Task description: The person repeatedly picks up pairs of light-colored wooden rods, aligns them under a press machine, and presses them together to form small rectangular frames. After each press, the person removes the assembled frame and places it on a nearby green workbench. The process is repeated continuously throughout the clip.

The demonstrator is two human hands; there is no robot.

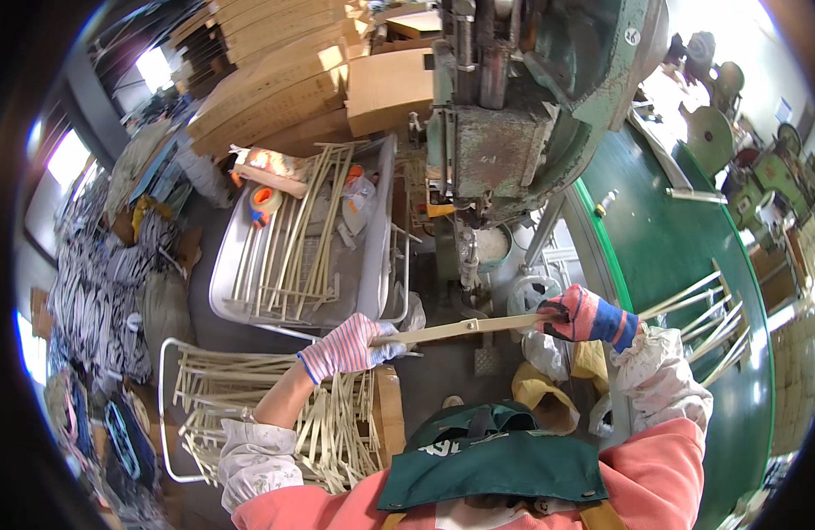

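Note:
A long flat beige bar (438,332) with a rivet-like joint near its middle stretches in front of me, tilted slightly up to the right. My left hand (347,347), in a striped glove, is closed around its left end. At the other end my right hand (582,316), in a pink and blue glove, grips it with closed fingers. Just beyond the bar stands a green press machine (500,159), its worn metal head above a vertical tool (468,256). The bar appears apart from that tool. Both end tips are partly hidden by the gloves.
Beige bars (328,424) fill a white-framed rack at lower left. Behind it, a white tub (224,287) holds more bars and a tape roll (265,200). A green table (690,238) with beige frames (712,327) stands right. Cartons (390,88) are stacked at the back.

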